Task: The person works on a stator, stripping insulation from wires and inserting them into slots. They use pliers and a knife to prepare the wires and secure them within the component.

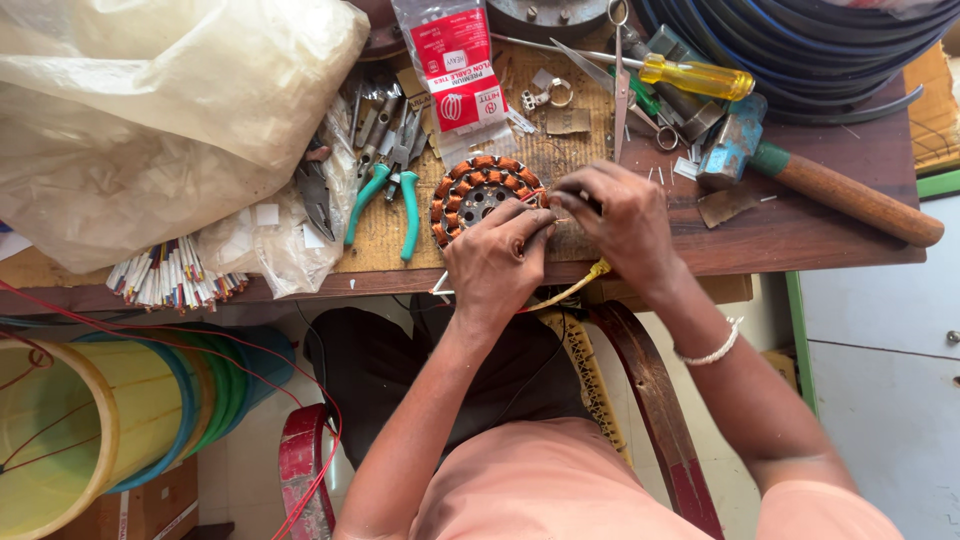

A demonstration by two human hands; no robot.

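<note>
Head view: a round copper-wound stator ring point(478, 195) lies on the wooden tabletop point(800, 225), near its front edge. The left hand point(495, 262) and right hand point(625, 220) are pinched on thin wire leads point(548, 222) beside it; a steady, gentle grip seems advisable.

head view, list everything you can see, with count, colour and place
stator: one, copper windings, bench centre, both hands on it
pliers: one, teal handles, left of stator
screwdriver: one, yellow handle, top right
hammer: one, wooden handle, right
scissors: one, steel, top centre
plastic bag: one, clear, top left
sleeve bundle: one, mixed colours, bench's left edge
packet: one, red and white, top
wire spools: several, yellow, green and blue, lower left
left hand: fingers on stator's rim
right hand: fingers pinching at stator's rim
</note>
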